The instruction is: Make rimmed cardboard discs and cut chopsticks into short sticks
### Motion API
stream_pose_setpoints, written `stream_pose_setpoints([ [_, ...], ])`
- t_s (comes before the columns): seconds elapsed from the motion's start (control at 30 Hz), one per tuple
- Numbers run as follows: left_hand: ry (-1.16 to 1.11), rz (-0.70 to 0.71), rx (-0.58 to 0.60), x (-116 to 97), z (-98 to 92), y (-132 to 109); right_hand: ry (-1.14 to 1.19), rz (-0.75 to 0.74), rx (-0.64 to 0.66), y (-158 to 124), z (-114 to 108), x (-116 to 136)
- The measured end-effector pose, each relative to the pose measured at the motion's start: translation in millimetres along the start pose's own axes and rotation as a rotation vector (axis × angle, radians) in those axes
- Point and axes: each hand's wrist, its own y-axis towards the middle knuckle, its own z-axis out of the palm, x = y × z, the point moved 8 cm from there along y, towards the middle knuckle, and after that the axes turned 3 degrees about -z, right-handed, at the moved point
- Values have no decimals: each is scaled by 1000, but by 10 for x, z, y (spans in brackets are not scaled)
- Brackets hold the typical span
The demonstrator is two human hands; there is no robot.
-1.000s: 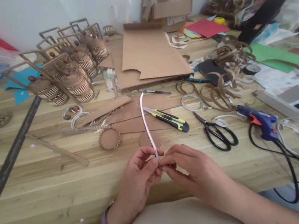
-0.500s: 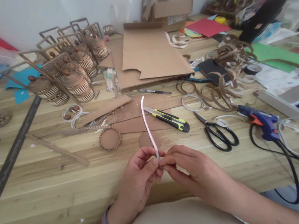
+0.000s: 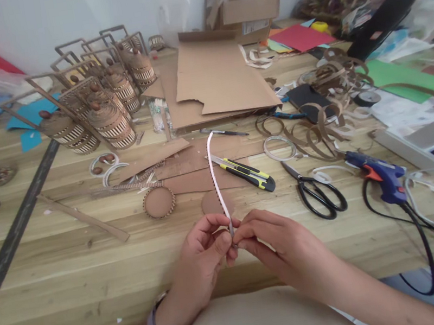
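Note:
Between both hands, above the table's front, stands a narrow corrugated cardboard strip (image 3: 214, 174) with a pale face and a ridged edge, curving upward. My left hand (image 3: 205, 257) pinches it near its lower end. Close against it, my right hand (image 3: 276, 241) has thumb and forefinger pressed together on the very end, so the tip is hidden. Just beyond the fingers a cardboard disc (image 3: 213, 202) lies flat, partly behind the strip. Left of it sits a round cardboard piece with a ridged rim (image 3: 159, 202). A yellow and black utility knife (image 3: 247, 173) lies behind my right hand.
Black-handled scissors (image 3: 320, 190) and a blue glue gun (image 3: 379, 172) with cables lie to the right. Several small lidded baskets with handles (image 3: 112, 124) stand at the back left. Cardboard sheets (image 3: 224, 79) lie at the back, beside curled brown strips (image 3: 314, 130).
The strip's upper end has shifted slightly to the right and up. Both hands keep their pinch at its lower end, almost in the same place.

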Motion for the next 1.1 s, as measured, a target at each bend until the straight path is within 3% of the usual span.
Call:
stream_pose_setpoints([
  [0.43,125,57,74,-21,-6,-25,-86,-28,-28,-5,-7,38],
  [1.1,169,102,56,-80,5,-27,-118,13,16,-15,47,7],
])
